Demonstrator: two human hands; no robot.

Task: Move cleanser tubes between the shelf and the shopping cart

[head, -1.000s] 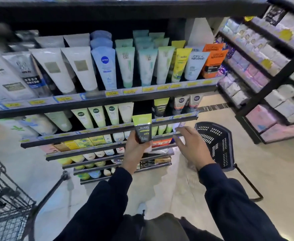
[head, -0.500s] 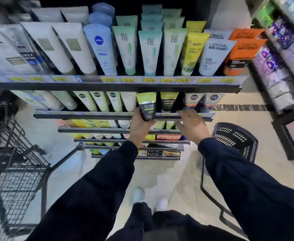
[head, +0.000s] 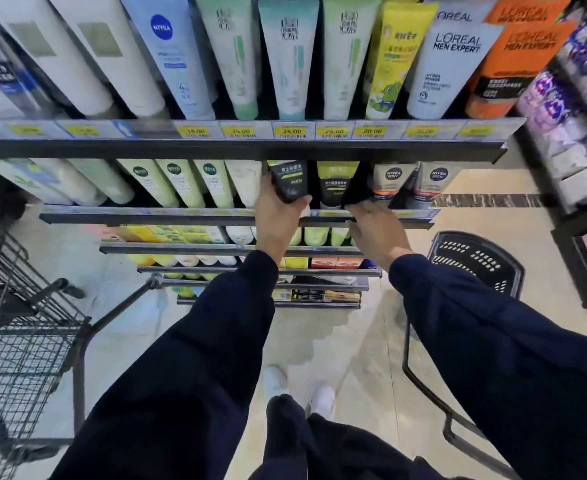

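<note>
My left hand (head: 278, 216) is shut on a black and green cleanser tube (head: 288, 180) marked MEN, holding it inside the second shelf (head: 181, 216) under the top shelf's edge. A matching tube (head: 335, 183) stands just to its right. My right hand (head: 377, 226) rests on the front rail of that shelf with fingers spread, below the matching tube and the Nivea Men tubes (head: 392, 181). The wire shopping cart (head: 18, 341) stands at the lower left.
The top shelf (head: 285, 147) holds a row of tall tubes, among them Nivea (head: 171, 53) and L'Oreal (head: 455, 64). More shelves run below. A black basket (head: 475, 261) on a handle stands at the right. Another rack (head: 569, 133) sits at the far right.
My left hand has lifted the black and green tube up and pushed it into the second shelf. My right hand rose from a lower shelf to this shelf's rail. The view tilted closer.
</note>
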